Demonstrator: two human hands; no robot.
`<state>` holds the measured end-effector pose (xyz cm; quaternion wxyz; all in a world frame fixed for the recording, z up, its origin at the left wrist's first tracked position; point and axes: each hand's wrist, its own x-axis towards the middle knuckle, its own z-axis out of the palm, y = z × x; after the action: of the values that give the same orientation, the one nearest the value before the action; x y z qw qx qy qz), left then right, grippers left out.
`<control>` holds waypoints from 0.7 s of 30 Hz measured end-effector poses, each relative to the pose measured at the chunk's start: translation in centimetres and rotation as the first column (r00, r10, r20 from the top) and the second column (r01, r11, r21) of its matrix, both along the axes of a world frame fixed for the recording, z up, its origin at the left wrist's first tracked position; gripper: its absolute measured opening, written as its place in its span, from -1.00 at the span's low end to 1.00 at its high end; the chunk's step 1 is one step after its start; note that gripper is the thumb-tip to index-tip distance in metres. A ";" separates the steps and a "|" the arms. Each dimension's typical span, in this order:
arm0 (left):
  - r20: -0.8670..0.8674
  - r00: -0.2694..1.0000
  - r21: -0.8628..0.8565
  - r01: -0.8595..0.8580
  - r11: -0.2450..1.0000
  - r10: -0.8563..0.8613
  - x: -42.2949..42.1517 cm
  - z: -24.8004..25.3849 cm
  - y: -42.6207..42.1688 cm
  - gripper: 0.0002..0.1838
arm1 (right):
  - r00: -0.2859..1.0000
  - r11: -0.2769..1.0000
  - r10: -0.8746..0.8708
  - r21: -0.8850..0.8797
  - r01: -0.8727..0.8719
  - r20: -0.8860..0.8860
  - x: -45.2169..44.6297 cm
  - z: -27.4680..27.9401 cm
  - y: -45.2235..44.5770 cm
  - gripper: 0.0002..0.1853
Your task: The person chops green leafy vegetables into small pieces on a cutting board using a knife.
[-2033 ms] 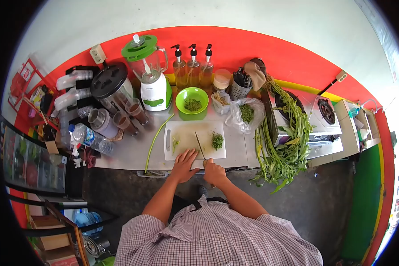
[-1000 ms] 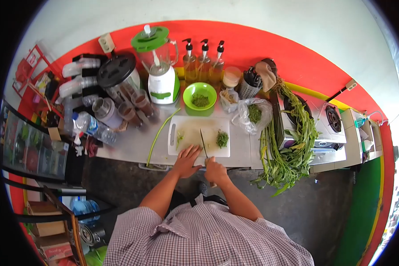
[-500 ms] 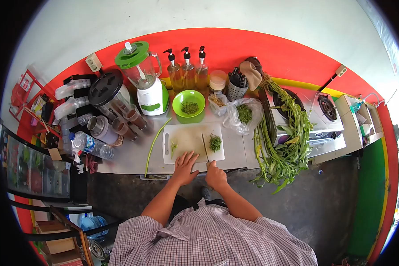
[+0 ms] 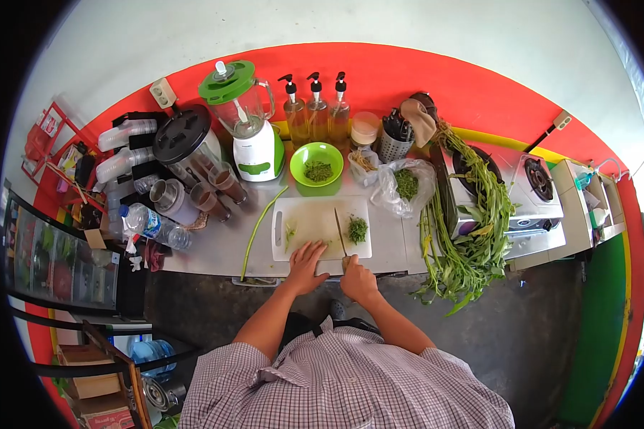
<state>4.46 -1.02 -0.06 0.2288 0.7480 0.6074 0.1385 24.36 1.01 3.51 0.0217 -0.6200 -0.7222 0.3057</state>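
A white cutting board (image 4: 311,223) lies at the counter's front edge. My right hand (image 4: 358,281) is wrapped round the handle of a knife (image 4: 340,230), whose blade points away from me over the board. Beside the blade, on its right, sits a small heap of chopped greens (image 4: 357,229). My left hand (image 4: 305,267) rests with spread fingers on the board's near edge, left of the knife. A few pale green pieces (image 4: 289,234) lie on the board's left part. Behind the board stands a green bowl (image 4: 316,164) with chopped greens inside.
A long green stem (image 4: 256,232) lies left of the board. Behind are a blender (image 4: 254,154) and pump bottles (image 4: 316,114). Rightward are a plastic bag of greens (image 4: 406,187) and a large leafy bunch (image 4: 469,250) beside and over the stove (image 4: 529,189). Cups and bottles stand left.
The knife has stayed in my right hand, its blade shifting slightly between the frames. My left hand remains at the board's near edge. The whole view has shifted with the camera.
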 end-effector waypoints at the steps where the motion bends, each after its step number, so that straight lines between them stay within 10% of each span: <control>1: -0.001 1.000 -0.002 -0.001 1.000 0.001 0.0 -0.2 -0.1 0.00 | 1.000 1.000 0.001 -0.002 -0.001 -0.001 -0.2 0.1 -0.2 -0.49; 21: 0.011 1.000 -0.021 -0.007 1.000 0.007 0.0 -0.1 -0.1 -0.05 | 0.992 0.984 0.091 -0.159 -0.077 0.082 -2.1 0.5 -1.5 -0.44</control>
<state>4.46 -1.08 -0.11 0.2393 0.7427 0.6102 0.1372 22.26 -0.46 3.97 -0.0717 -0.6020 -0.7220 0.3335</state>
